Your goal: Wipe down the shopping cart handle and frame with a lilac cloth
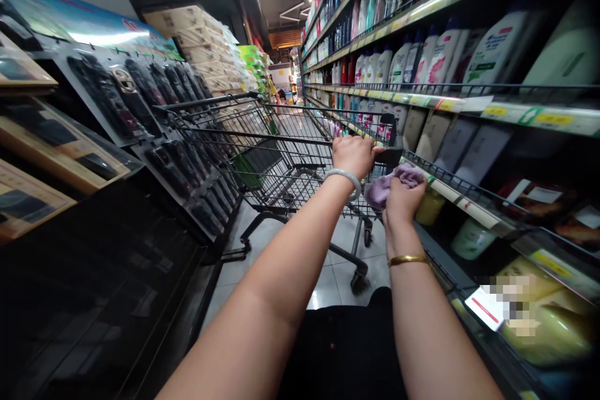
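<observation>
My left hand (355,155), with a pale bangle at its wrist, is wrapped over the handlebar of a dark wire shopping cart (281,165), near the bar's right end. In my right hand (407,199), which has a gold bangle below it, a crumpled purple cloth (379,191) is bunched between the fingers. That hand is just behind the cart's right corner, close to the shelf edge. Through the wires, the cart's basket shows a dark green panel on its left side.
Shelves of shampoo bottles (497,50) line the right side, close to my right arm. On the left hang packaged belts (135,94) above a black cabinet (94,300), with stacked boxes (201,44) farther on. The tiled floor (330,284) runs ahead between them.
</observation>
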The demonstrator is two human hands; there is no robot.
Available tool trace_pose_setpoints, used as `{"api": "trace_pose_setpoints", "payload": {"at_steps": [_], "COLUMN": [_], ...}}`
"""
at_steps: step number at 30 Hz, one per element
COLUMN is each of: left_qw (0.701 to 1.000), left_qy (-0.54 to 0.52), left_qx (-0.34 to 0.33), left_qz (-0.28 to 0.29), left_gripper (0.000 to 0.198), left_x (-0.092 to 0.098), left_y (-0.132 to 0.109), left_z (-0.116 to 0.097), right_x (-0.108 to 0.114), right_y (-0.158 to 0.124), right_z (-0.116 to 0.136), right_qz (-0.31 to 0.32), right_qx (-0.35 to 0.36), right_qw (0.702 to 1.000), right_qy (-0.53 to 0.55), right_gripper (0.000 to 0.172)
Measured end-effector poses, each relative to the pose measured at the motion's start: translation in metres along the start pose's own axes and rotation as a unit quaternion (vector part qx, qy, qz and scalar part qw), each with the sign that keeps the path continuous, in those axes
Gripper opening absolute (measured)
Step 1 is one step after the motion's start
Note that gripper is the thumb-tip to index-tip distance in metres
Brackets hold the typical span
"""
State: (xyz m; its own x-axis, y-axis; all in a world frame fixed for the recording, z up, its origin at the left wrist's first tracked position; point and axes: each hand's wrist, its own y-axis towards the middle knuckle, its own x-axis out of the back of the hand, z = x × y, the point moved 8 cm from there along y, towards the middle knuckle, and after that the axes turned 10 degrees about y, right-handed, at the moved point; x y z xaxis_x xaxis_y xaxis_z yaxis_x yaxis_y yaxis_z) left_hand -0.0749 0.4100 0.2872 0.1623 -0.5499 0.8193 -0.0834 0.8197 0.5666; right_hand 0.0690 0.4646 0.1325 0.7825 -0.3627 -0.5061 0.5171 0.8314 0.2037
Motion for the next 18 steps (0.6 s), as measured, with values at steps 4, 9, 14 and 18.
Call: {"api": "trace_pose_setpoints", "payload": {"at_steps": [4, 9, 14, 18], "left_qw": [1.000, 1.000, 1.000, 1.000], "left_qy": [0.003, -0.003, -0.008, -0.014], "left_qx": [0.008, 0.014, 0.021, 0.022], "left_qz": [0.002, 0.007, 0.012, 0.012], "left_gripper": [0.070, 0.067, 0.067, 0.062], "left_x": [-0.002, -0.002, 0.000, 0.001], "left_y": [0.003, 0.004, 0.006, 0.005], "left_z": [-0.014, -0.027, -0.038, -0.050], "right_x": [0.007, 0.012, 0.020, 0.027], "right_y": [0.005, 0.011, 0.012, 0.018], "right_z": [0.003, 0.007, 0.011, 0.011], "right_qz": [-0.036, -0.051, -0.063, -0.075], "right_qx": [0.009, 0.026, 0.023, 0.015], "right_qw": [0.999, 0.997, 0.997, 0.996], "right_qy": [-0.022, -0.050, -0.043, -0.045], "right_gripper": [0.044, 0.044, 0.050, 0.049]}}
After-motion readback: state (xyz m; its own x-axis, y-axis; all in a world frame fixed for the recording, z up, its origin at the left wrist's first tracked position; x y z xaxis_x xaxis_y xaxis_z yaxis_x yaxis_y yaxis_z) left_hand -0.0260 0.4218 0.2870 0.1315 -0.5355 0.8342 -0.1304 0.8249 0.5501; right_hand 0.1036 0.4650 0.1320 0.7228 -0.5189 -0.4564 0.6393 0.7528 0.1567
